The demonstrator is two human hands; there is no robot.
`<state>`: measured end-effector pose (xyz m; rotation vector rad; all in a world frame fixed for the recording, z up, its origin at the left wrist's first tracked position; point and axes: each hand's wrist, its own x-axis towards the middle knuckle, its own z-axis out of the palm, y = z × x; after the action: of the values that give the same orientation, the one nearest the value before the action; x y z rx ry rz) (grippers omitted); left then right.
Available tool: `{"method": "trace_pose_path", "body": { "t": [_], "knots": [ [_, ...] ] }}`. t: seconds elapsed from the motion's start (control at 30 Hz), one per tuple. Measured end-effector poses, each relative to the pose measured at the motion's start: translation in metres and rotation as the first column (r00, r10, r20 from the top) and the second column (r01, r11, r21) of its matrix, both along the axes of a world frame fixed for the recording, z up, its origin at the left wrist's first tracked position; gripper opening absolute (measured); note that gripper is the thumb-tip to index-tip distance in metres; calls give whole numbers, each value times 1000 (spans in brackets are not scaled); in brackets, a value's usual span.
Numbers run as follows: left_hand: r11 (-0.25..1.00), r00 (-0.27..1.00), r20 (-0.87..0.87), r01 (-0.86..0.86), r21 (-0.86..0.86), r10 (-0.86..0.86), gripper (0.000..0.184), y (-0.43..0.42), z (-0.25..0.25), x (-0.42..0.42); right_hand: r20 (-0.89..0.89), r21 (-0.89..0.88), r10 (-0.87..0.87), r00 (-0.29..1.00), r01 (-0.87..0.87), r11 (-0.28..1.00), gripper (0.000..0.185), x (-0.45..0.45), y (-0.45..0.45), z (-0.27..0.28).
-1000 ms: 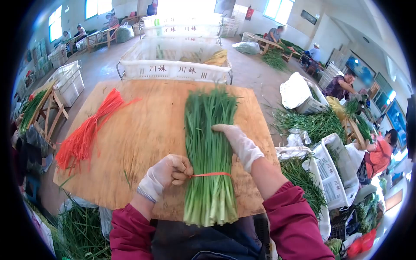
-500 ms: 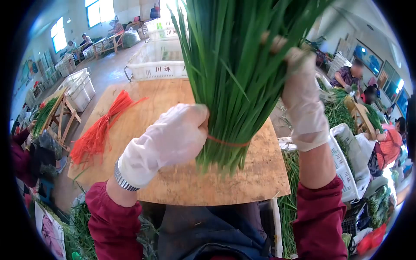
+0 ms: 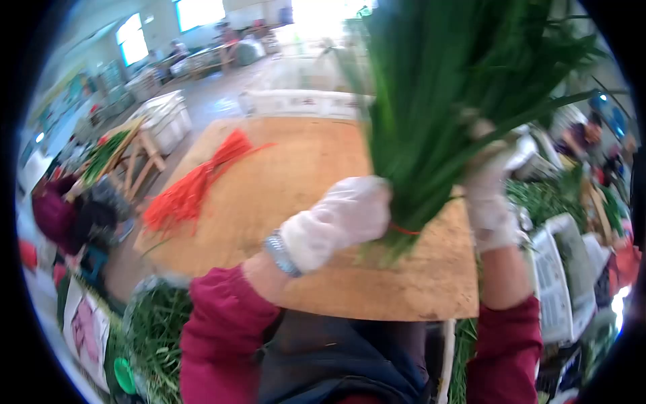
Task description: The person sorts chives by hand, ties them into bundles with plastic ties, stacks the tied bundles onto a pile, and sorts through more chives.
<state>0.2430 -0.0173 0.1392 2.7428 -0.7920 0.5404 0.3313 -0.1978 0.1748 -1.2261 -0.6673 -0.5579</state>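
Observation:
A tall bunch of long green leaves (image 3: 424,121), like garlic chives, stands roughly upright over the wooden board (image 3: 303,155), blurred by motion. Low around its base runs a thin red tie (image 3: 405,230). My left hand (image 3: 343,219), in a white glove, is closed on the bunch's lower left side by the tie. Higher up on the right, my gloved right hand (image 3: 490,182) grips the leaves, its fingers partly hidden among them. On the board's left lies a bundle of red ties (image 3: 202,185), out of reach of both hands.
White crates (image 3: 303,101) stand beyond the board. A bag of loose greens (image 3: 158,337) is at lower left, and a white crate (image 3: 555,283) at right. Co-workers sit at left (image 3: 57,209) and far right (image 3: 584,138).
The view has turned left, so board and ties appear further right. Both hands still hold the bunch, which now leans more to the right at its top.

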Motion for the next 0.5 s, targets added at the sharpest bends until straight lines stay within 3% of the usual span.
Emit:
{"method": "trace_pose_path", "body": {
  "t": [0.03, 0.07, 0.13, 0.17, 0.2, 0.23, 0.27, 0.3, 0.37, 0.43, 0.5],
  "knots": [
    [989, 978, 168, 106, 101, -122, 3, 3, 1, -2, -29, -6, -13, 999, 13, 1000, 18, 1, -7, -3],
    [987, 985, 155, 94, -132, -73, 6, -1, -2, -1, -70, -14, -25, 997, 24, 1000, 19, 1, -16, -9],
    [958, 773, 634, -188, 215, 10, 7, -9, -10, -13, -166, -23, -19, 986, 16, 1000, 21, 6, -30, -30],
    [994, 900, 436, 24, -106, 25, 6, -12, -17, -11, -218, -29, -13, 976, 7, 1000, 22, 9, -36, -44],
    [988, 995, 66, -72, -139, 81, 10, -19, -44, 6, -267, -41, -22, 964, 11, 999, 23, 12, -45, -58],
    [980, 991, -70, -125, -155, 115, 14, -19, -57, 12, -290, -48, -6, 957, -8, 999, 24, 18, -45, -69],
    [983, 996, -69, -65, -170, 54, 14, -16, -64, 23, -305, -59, -4, 952, -14, 998, 25, 19, -49, -74],
    [987, 998, 37, -43, -155, 50, 15, -15, -55, 16, -325, -68, -9, 946, -14, 998, 26, 21, -54, -79],
    [964, 996, 48, -63, -258, 78, 17, -17, -42, 12, -343, -91, -16, 939, -17, 996, 28, 26, -59, -82],
    [954, 996, -11, -84, -288, 85, 16, -13, -15, -8, -362, -117, -22, 932, -22, 993, 31, 30, -63, -84],
    [951, 984, -153, -132, -279, 92, 17, -13, -22, -3, -382, -138, -29, 924, -26, 990, 33, 34, -59, -90]
  ]
}}
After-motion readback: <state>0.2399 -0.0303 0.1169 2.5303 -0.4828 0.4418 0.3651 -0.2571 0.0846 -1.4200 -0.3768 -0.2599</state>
